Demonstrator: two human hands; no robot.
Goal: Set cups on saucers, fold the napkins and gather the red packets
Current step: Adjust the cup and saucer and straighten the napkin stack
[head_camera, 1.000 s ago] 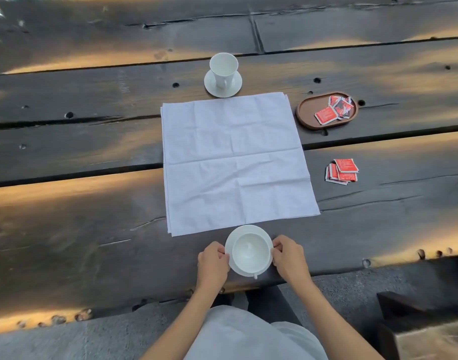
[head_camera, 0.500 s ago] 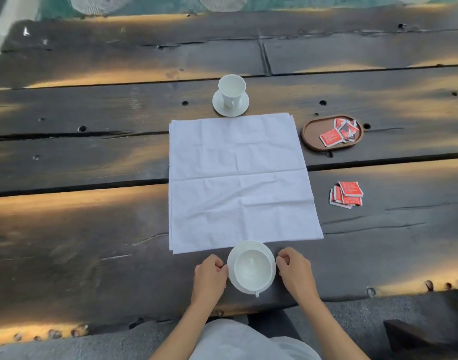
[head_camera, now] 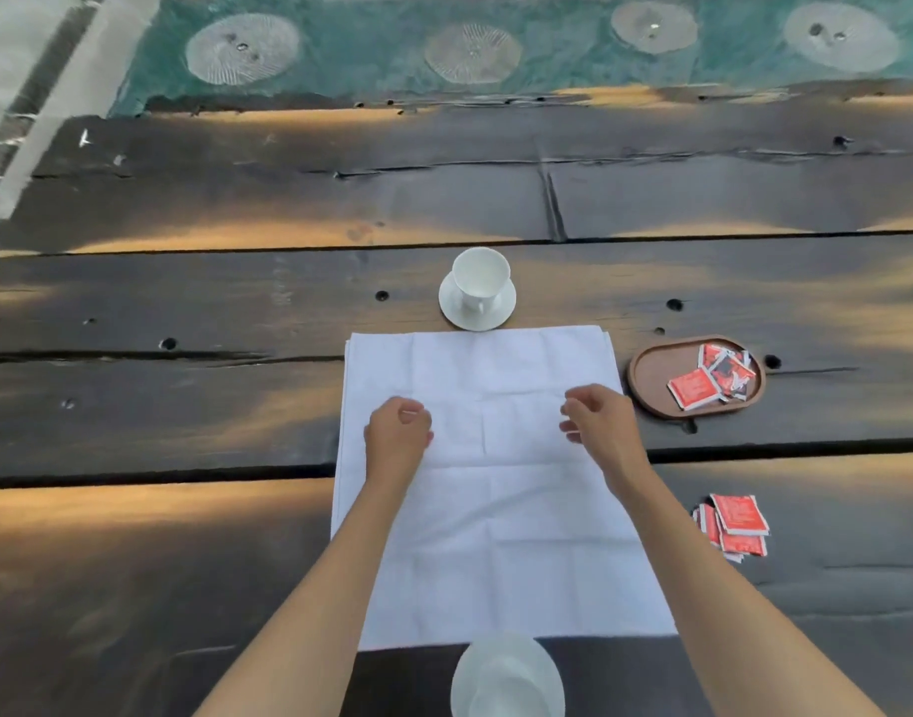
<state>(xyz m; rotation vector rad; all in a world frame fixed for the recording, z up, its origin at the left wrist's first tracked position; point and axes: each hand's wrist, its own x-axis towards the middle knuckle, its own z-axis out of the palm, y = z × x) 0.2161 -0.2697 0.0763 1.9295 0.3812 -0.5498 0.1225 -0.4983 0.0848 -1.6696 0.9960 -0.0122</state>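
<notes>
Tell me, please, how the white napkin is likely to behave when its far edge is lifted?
The napkin will probably be floppy: it lies flat with soft creases and would likely sag between the left hand and right hand. Layered edges at its far side suggest more than one sheet, so layers may slip apart. It looks light.

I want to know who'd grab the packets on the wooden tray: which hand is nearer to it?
Right. The right hand hovers over the napkin's right side, just left of the wooden tray. The left hand is over the napkin's left side, farther from the tray.
</notes>
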